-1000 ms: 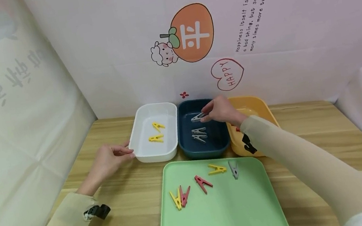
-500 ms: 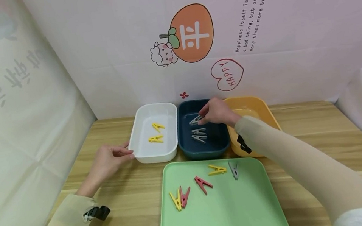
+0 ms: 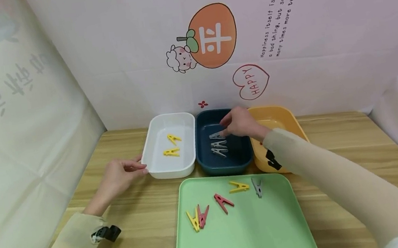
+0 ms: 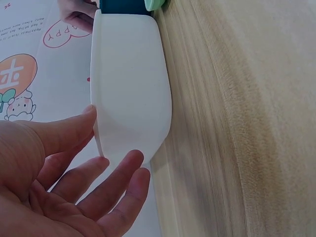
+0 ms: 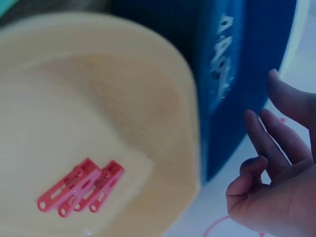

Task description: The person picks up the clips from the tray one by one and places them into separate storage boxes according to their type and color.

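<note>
Head view first: the right hand (image 3: 240, 125) is held over the navy tray (image 3: 238, 152), palm side down, with nothing gripped; from the right wrist cam its thumb and fingers are seen spread apart. Three grey clips (image 3: 219, 143) are lined up in the tray just below those fingertips, and whether the closest one is touched can't really be told.

Well off from it, the left hand (image 3: 119, 176) is parked at the near corner of the white tray (image 3: 156, 140). Its rim is touched by thumb and index finger, the other fingers being left loose, but whether it's actually pinched can't be made out. Two yellow clips (image 3: 171, 152) are seen in that tray, to the right of the left hand.

Partly covered by the right forearm is the orange tray (image 3: 274, 123), where red clips (image 5: 81, 187) are piled together. Closer to the wearer than both hands, the green tray (image 3: 251, 234) is laid out with two more yellow ones, two reddish-pink clips (image 3: 223, 202) and a single grey clip (image 3: 257, 187) at the end nearest the right hand.
</note>
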Available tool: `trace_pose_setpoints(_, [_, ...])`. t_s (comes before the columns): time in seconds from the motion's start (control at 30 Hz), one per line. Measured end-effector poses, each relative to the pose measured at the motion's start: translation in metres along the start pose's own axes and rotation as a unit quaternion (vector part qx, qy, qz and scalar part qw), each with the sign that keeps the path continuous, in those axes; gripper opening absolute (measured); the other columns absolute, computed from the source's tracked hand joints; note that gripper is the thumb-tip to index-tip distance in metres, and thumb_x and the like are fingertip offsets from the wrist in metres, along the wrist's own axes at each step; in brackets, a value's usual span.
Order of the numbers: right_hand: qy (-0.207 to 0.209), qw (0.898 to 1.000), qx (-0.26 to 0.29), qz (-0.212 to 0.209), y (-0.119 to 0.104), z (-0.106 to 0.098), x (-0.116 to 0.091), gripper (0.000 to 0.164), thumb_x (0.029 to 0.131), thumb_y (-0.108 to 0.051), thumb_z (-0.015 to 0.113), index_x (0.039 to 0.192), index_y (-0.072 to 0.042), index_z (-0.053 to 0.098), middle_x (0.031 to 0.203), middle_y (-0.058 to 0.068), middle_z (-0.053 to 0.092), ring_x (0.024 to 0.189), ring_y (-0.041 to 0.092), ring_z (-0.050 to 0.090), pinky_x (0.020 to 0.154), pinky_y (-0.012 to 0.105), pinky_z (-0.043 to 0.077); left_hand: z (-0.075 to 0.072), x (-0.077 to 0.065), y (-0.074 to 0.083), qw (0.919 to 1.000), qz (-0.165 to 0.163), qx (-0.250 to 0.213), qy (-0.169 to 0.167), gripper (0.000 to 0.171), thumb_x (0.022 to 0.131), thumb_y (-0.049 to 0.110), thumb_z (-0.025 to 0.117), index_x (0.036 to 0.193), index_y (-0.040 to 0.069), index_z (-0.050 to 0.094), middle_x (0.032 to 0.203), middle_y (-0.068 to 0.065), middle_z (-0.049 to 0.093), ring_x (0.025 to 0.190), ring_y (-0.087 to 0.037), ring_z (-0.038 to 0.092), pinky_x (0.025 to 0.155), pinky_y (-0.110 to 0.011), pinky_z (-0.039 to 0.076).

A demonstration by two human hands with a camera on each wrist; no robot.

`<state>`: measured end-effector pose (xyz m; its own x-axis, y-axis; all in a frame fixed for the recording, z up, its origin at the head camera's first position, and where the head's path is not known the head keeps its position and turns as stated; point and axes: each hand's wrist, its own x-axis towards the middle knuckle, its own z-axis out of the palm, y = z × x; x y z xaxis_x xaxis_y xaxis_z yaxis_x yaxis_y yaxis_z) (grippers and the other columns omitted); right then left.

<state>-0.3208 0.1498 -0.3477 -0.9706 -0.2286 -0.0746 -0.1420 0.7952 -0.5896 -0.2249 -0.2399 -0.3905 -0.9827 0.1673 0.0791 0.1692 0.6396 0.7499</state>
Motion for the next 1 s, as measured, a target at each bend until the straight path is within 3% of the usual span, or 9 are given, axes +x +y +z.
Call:
trace_pose_setpoints(0.37, [-0.002,0.998,-0.035,-0.058,-0.009,-0.011,-0.081,0.017,0.095,-0.013,0.081,0.111,-0.008,0.082,0.111,0.007,0.078,0.102,0.027,0.064,0.085,0.039,0.058,0.000,0.001,0.000,1.0000,0.002,0.004,-0.001,0.004,0.091,0.007,0.083,0.094,0.004,0.083,0.139,-0.019,0.064,0.113,-0.044,0.069,0.068,-0.024,0.056])
trace_pose_setpoints(0.6, [0.004,0.994,-0.036,-0.103,0.000,-0.003,-0.132,0.005,0.091,-0.014,0.085,0.096,-0.014,0.084,0.090,-0.006,0.076,0.077,0.021,0.059,0.062,0.033,0.049,-0.002,0.000,-0.001,1.0000,-0.007,0.003,-0.002,0.005,0.091,0.008,0.084,0.093,0.004,0.082,0.139,-0.019,0.064,0.112,-0.043,0.069,0.068,-0.024,0.056])
trace_pose_setpoints(0.8, [0.009,0.994,-0.026,-0.103,0.009,0.003,-0.162,0.006,0.090,-0.014,0.086,0.092,-0.019,0.084,0.087,-0.013,0.075,0.083,0.017,0.061,0.071,0.036,0.053,-0.002,0.000,0.001,1.0000,-0.004,0.003,-0.003,0.005,0.091,0.008,0.084,0.095,0.005,0.083,0.139,-0.019,0.064,0.117,-0.045,0.067,0.069,-0.023,0.056])
trace_pose_setpoints(1.0, [0.012,0.994,-0.033,-0.102,0.014,0.008,-0.180,0.007,0.088,-0.016,0.088,0.092,-0.021,0.084,0.084,-0.017,0.072,0.079,0.016,0.054,0.070,0.034,0.045,-0.002,-0.002,0.001,0.9999,-0.010,0.001,-0.005,0.005,0.092,0.009,0.084,0.092,0.004,0.082,0.140,-0.019,0.063,0.111,-0.043,0.070,0.067,-0.024,0.056])
